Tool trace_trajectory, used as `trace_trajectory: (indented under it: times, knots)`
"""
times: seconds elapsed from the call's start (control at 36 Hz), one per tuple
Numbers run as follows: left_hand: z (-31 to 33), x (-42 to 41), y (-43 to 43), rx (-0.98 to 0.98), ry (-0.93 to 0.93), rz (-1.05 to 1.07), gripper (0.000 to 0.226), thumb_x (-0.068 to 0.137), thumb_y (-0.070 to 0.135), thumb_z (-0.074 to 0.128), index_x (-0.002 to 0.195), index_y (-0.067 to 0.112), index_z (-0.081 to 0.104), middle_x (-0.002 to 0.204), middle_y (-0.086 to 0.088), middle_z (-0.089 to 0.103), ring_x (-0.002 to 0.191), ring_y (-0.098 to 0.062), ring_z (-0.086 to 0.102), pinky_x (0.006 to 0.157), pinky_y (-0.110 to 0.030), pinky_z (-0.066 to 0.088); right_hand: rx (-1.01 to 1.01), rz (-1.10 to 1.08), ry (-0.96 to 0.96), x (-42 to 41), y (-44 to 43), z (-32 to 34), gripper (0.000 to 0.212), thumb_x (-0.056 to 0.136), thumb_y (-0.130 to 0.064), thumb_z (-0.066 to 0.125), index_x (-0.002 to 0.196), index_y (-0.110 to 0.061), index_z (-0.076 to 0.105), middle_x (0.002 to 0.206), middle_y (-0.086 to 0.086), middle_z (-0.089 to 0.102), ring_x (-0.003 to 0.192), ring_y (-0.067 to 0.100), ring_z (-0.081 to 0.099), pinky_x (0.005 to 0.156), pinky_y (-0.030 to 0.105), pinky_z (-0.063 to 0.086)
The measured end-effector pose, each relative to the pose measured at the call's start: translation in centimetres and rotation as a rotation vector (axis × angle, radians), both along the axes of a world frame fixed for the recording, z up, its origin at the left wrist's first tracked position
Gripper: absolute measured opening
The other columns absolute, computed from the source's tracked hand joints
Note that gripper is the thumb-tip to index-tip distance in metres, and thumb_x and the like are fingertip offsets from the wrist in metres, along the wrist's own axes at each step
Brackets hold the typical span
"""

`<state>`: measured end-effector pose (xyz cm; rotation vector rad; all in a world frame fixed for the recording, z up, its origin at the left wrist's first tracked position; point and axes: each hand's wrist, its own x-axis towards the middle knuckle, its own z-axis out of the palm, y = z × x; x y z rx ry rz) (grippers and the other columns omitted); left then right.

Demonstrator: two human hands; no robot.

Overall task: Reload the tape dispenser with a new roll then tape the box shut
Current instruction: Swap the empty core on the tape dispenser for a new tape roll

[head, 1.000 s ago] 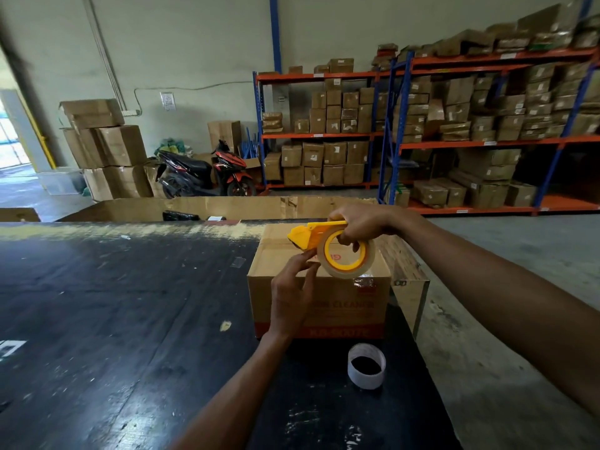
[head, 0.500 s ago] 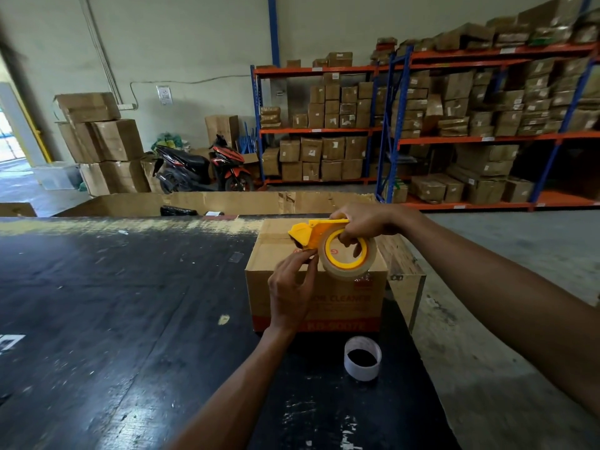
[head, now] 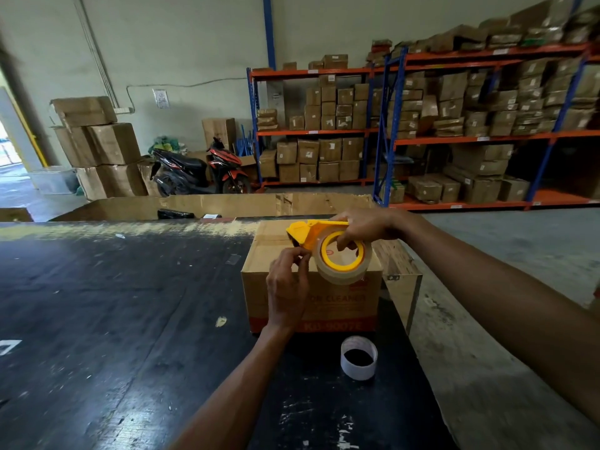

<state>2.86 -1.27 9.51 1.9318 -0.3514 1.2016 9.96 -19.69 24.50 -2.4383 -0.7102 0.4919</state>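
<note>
Head view, warehouse. Box [head: 311, 297] sits on the black table [head: 113, 319] just right of frame centre, flaps down on top, red band and print on the near face. Right hand [head: 363, 227] at 12 o'clock above the box grips the yellow dispenser [head: 308, 233] from its top and back, thumb tip hooked inside the roll's core. Roll [head: 344, 258] is seated on the dispenser, yellow hub showing through, clear-tan tape, hanging in front of the box's top near edge. Dispenser nose points to 9 o'clock. Left hand [head: 287, 287] comes up from 6 o'clock, fingers curled, thumb and forefinger pinched together at the roll's 9 o'clock edge, right under the dispenser nose; looks pinched on the tape end, but the tape itself is too clear to see, so can't tell for certain. Left wrist covers part of the box front. Empty white core [head: 359, 357] stands on end on the table at 5 o'clock from the box, apart from it, touching neither hand. Table surface scuffed, paint flecks. Behind table at 12 o'clock a flattened cardboard sheet [head: 259, 204]. Farther back: motorbike [head: 198, 170] at 11 o'clock, stacked cartons [head: 97, 147] at 10 o'clock, blue-orange racks [head: 422, 134] full of boxes at 1 to 2 o'clock.
</note>
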Motion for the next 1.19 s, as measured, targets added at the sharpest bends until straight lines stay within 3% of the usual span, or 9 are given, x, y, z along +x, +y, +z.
trace_trajectory:
  times: [0.19,0.31,0.36,0.53,0.64,0.72,0.89,1.0,1.19]
  knots:
    - [0.0,-0.4,-0.1,0.061,-0.046,0.021,0.01,0.098,0.006,0.06,0.104,0.013,0.056,0.095,-0.007,0.065,0.078,-0.023,0.063,0.065,-0.046,0.055,0.017,0.001,0.014,-0.4,-0.3,-0.6,0.019,0.09,-0.017,0.074,0.107,-0.024,0.067,0.096,0.007,0.07,0.08,0.017,0.066,0.069,0.028,0.056]
    - [0.5,-0.4,1.1,-0.024,-0.023,0.054,0.009,0.097,-0.002,0.062,0.101,0.006,0.06,0.094,-0.007,0.066,0.078,-0.007,0.058,0.067,-0.016,0.049,0.003,0.01,0.003,-0.7,-1.2,-1.0,0.019,0.092,-0.016,0.071,0.11,-0.021,0.065,0.093,0.004,0.067,0.077,0.013,0.063,0.065,0.024,0.054]
    - [0.8,-0.1,1.9,0.034,0.007,0.017,0.008,0.097,-0.004,0.063,0.102,0.003,0.063,0.096,-0.008,0.068,0.079,0.001,0.057,0.071,-0.008,0.045,-0.007,0.004,-0.007,-0.9,-1.8,-1.0,0.022,0.093,-0.014,0.07,0.114,-0.019,0.065,0.092,0.004,0.066,0.077,0.013,0.062,0.063,0.022,0.053]
    - [2.3,0.8,2.6,0.058,0.09,-0.19,0.011,0.102,0.002,0.057,0.109,0.01,0.061,0.101,0.001,0.066,0.087,-0.004,0.063,0.07,-0.02,0.052,-0.054,-0.037,-0.16,-1.7,-1.9,0.4,0.039,0.093,-0.015,0.07,0.13,-0.018,0.058,0.106,0.002,0.063,0.081,0.009,0.059,0.065,0.023,0.046]
    - [2.9,0.4,1.8,-0.149,0.301,-0.388,0.01,0.105,0.009,0.053,0.113,0.013,0.057,0.094,-0.002,0.072,0.077,-0.018,0.073,0.069,-0.031,0.063,-0.105,-0.042,-0.25,-2.0,-2.1,0.7,0.051,0.092,-0.018,0.072,0.138,-0.023,0.051,0.138,0.007,0.053,0.116,0.017,0.055,0.074,0.026,0.044]
    - [3.4,0.2,1.1,-0.394,0.49,-0.516,0.017,0.105,0.013,0.053,0.122,0.011,0.055,0.103,-0.015,0.077,0.086,-0.023,0.079,0.075,-0.031,0.064,-0.112,-0.05,-0.336,-2.6,-2.3,0.5,0.055,0.092,-0.019,0.072,0.142,-0.022,0.049,0.143,0.011,0.052,0.129,0.026,0.051,0.085,0.032,0.042]
    - [3.6,0.8,0.4,-0.816,0.804,-0.801,0.033,0.108,0.023,0.048,0.134,0.004,0.057,0.127,-0.018,0.07,0.111,-0.031,0.074,0.097,-0.042,0.059,-0.152,-0.036,-0.51,-3.2,-3.1,0.2,0.057,0.089,-0.021,0.073,0.141,-0.025,0.049,0.122,0.001,0.055,0.088,0.007,0.052,0.063,0.021,0.037]
    - [4.8,1.3,0.7,-0.945,0.914,-0.802,0.034,0.105,0.016,0.054,0.133,-0.002,0.06,0.128,-0.019,0.07,0.112,-0.026,0.072,0.093,-0.037,0.061,-0.217,-0.046,-0.623,-3.5,-3.6,-0.1,0.061,0.088,-0.021,0.072,0.144,-0.025,0.047,0.114,-0.005,0.054,0.071,-0.005,0.041,0.057,0.018,0.029]
    - [7.6,2.6,0.0,-0.948,1.103,-0.749,0.015,0.105,0.013,0.054,0.109,0.003,0.065,0.112,-0.02,0.069,0.1,-0.025,0.07,0.085,-0.037,0.059,-0.243,-0.084,-0.748,-3.4,-4.0,-0.3,0.069,0.084,-0.031,0.075,0.146,-0.028,0.044,0.139,0.005,0.058,0.121,0.024,0.057,0.083,0.032,0.046]
